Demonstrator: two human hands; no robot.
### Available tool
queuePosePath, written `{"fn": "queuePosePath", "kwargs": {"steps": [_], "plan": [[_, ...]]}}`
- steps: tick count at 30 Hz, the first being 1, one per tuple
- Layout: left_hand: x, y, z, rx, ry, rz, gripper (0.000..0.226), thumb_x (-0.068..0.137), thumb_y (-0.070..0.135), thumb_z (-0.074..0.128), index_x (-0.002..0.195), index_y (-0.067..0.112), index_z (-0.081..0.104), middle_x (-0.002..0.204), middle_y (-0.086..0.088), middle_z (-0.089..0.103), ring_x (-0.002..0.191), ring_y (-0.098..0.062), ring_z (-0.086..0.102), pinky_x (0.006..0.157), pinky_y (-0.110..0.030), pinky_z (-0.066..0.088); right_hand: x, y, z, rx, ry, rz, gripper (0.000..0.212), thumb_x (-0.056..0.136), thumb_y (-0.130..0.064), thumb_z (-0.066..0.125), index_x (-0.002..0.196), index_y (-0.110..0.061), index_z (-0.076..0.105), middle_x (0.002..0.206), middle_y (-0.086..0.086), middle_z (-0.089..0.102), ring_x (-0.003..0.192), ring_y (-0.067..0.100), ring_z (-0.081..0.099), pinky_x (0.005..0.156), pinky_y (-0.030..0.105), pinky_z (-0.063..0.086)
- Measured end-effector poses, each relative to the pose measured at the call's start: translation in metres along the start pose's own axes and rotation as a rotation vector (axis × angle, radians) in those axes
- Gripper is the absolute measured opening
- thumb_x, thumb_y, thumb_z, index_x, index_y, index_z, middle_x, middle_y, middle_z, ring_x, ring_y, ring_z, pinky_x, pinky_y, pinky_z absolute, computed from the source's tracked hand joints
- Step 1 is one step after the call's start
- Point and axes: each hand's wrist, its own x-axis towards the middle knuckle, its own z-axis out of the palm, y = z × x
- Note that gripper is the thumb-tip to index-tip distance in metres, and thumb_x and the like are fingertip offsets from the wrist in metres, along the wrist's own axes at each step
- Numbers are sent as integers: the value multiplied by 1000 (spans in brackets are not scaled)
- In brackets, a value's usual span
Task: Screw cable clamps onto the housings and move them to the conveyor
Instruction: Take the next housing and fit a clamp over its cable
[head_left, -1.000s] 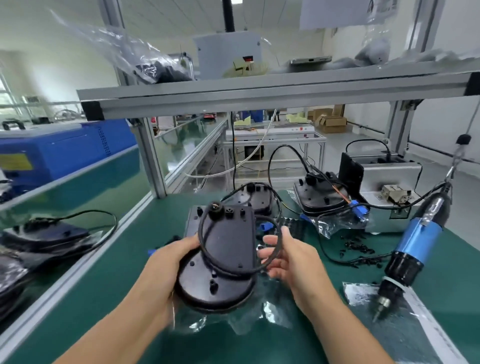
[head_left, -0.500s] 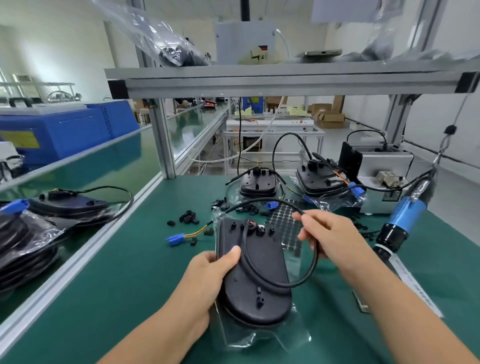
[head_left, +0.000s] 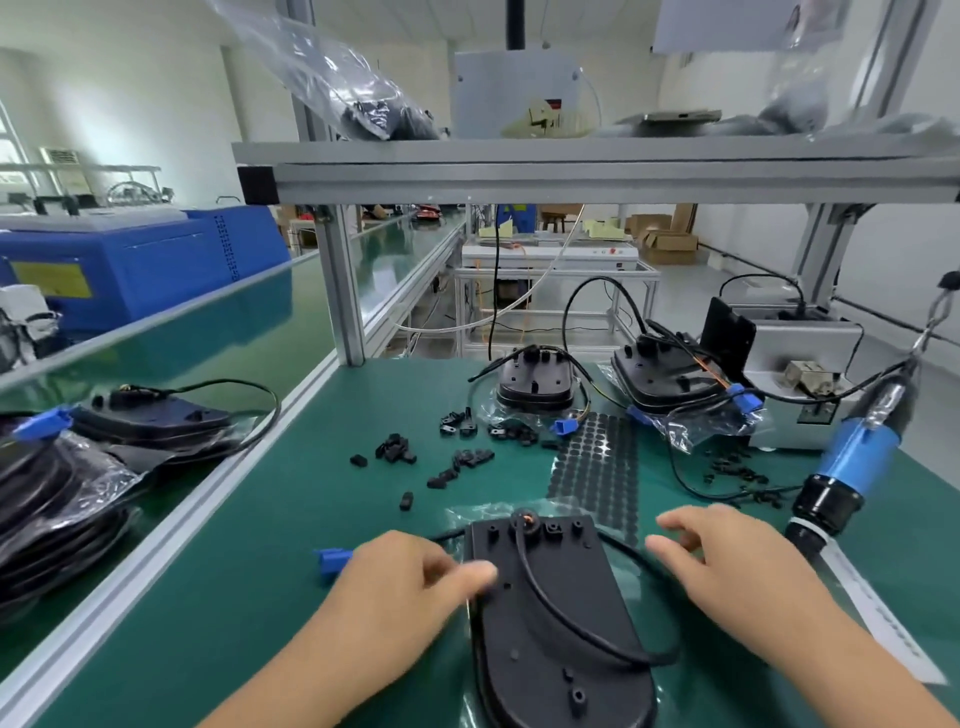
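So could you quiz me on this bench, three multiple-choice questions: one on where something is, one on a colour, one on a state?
1. Where does the electric screwdriver hang?
A. right of the near housing
B. left of it
C. on the upper shelf

2. What colour is the connector by the left hand?
A. red
B. blue
C. white

3. What is the right hand doing?
A. gripping the screwdriver
B. holding a cable clamp
C. holding nothing, fingers loose

Answers: 1 A, it hangs at the right edge, beyond the near housing. 2 B, its plug is blue. 3 C, nothing lies in its fingers.
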Motion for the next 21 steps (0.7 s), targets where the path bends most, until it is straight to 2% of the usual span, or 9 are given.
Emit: {"fn": "queuePosePath", "kwargs": {"steps": [3,5,6,7,9,12,15,17,21], "plan": [[37,-17,-21,69,395,94,30,88,37,63,64,20,60,51,9,53,52,-3,50,56,-13,38,-9,-25,-8,165,175,-116,4,89,-43,57,86,-45,60,82,-18,58,76,-1,58,67,19,43],[63,-20,-27,119,342,-3,8,88,33,67,90,25,67,73,14,60,74,-6,55,69,-18,39,-21,-51,-14,334,87,-196,17,81,-60,53,80,-43,57,77,-19,62,74,-1,57,66,19,45],[75,-19,-25,174,249,-80,21,86,36,68,102,22,66,86,8,62,86,-13,57,76,-22,40,-27,-66,-17,352,-12,-192,34,73,-74,46,85,-45,54,79,-24,63,74,-3,57,65,19,45],[87,-21,-19,225,163,-126,26,85,39,70,102,20,64,94,2,63,91,-18,56,79,-25,41,-31,-78,-18,313,-84,-191,52,62,-87,36,91,-46,49,81,-27,62,73,-4,57,64,18,44],[101,-20,-10,298,123,-157,20,84,37,71,85,19,64,87,-2,62,84,-21,55,75,-25,42,-38,-95,-16,143,-126,-225,72,48,-97,26,95,-44,40,83,-18,62,72,-2,55,64,19,42],[103,-18,-8,245,159,-120,11,85,26,71,79,17,72,86,-1,70,83,-18,59,74,-23,44,-34,-97,-17,45,-138,-257,47,73,-79,40,89,-35,38,86,-12,53,81,8,52,71,26,43],[95,-11,-11,-55,211,-28,14,90,18,65,76,19,68,74,2,70,65,-10,62,60,-20,46,-26,-86,-18,28,-88,-331,27,90,-59,38,85,-33,35,82,-12,47,78,10,48,72,27,42],[83,1,-12,-361,130,48,19,90,9,63,75,17,70,67,-3,69,56,-11,65,51,-18,49,-22,-81,-21,72,-42,-349,20,92,-54,38,92,-34,40,85,-14,53,80,11,52,74,28,44],[66,25,-12,-684,-130,153,31,90,-3,61,79,20,79,77,-6,75,73,-12,71,68,-16,54,-6,-73,-25,207,-104,-307,16,93,-42,41,103,-37,52,86,-15,66,83,5,62,79,29,46]]}}
